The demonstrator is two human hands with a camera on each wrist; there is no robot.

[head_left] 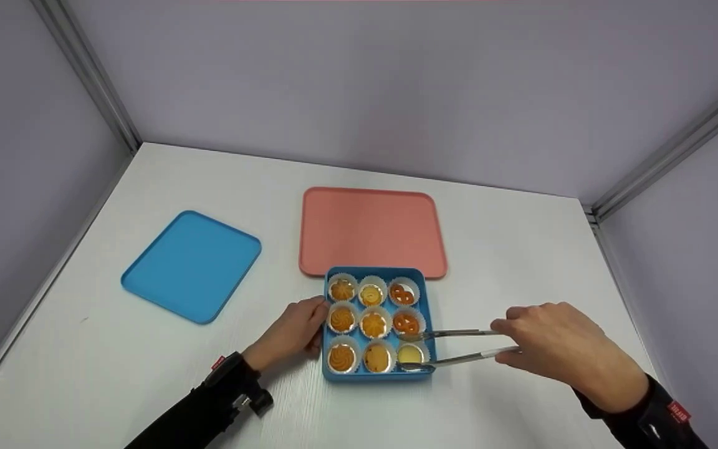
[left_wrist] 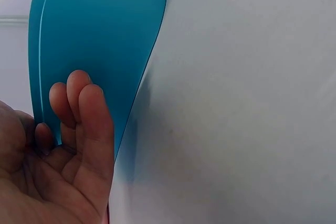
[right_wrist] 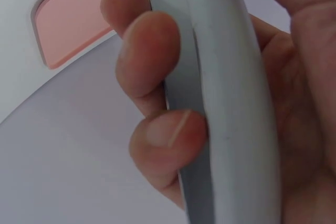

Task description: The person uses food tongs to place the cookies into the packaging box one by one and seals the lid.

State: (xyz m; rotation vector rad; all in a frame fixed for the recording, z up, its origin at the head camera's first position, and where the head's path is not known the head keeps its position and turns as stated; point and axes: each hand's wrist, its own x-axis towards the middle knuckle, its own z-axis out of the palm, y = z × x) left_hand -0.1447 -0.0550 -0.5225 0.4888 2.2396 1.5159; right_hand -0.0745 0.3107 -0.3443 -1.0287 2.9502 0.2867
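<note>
A blue box [head_left: 376,378] holds several white paper cups with small baked treats in rows. My left hand [head_left: 287,333] grips the box's left side; in the left wrist view its fingers [left_wrist: 97,114] lie against the outer blue wall [left_wrist: 105,19]. Metal tongs [head_left: 466,358] are held in my right hand [head_left: 561,343], whose fingers curl round the handle [right_wrist: 231,98]. The tongs' tips are spread over the near right cup, one on each side of a pale yellow treat [head_left: 410,355]. Whether they touch it I cannot tell.
A pink tray [head_left: 371,231] lies just behind the box, touching or nearly touching it. To the left, a blue tray [head_left: 191,268] lies at an angle on the white table [head_left: 515,249]. Grey walls [head_left: 359,87] enclose the table at the back and sides.
</note>
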